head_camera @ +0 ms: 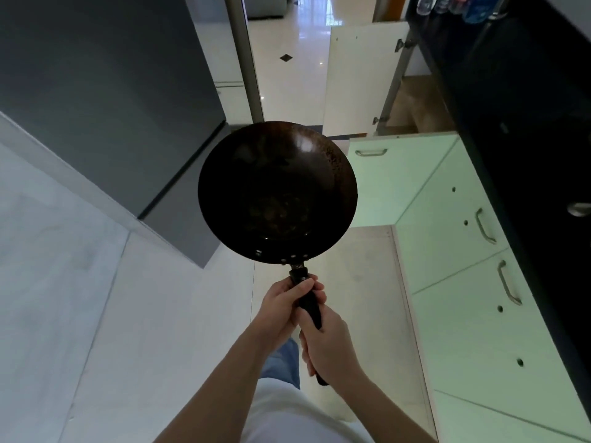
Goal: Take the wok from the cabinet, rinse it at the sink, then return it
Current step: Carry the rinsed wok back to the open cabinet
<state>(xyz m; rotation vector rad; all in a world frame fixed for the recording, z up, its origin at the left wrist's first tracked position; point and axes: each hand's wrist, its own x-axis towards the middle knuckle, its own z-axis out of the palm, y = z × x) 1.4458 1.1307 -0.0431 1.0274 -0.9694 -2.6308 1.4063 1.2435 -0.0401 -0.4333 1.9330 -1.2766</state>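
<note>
We hold the wok [276, 187] at frame center, over the floor [153, 314]. Our left hand [283, 303] curls its fingers [319, 295] round the handle [308, 302] near the bowl; our right hand [329, 343] grips it lower down. A cabinet door [358, 75] stands open, upper right.

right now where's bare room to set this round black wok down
The black countertop on the right looks bare along its near stretch, though it is dark; its far end is crowded with clear plastic bottles. The white tiled floor between the tall grey cabinet and the pale green cabinet doors is bare too.
</note>
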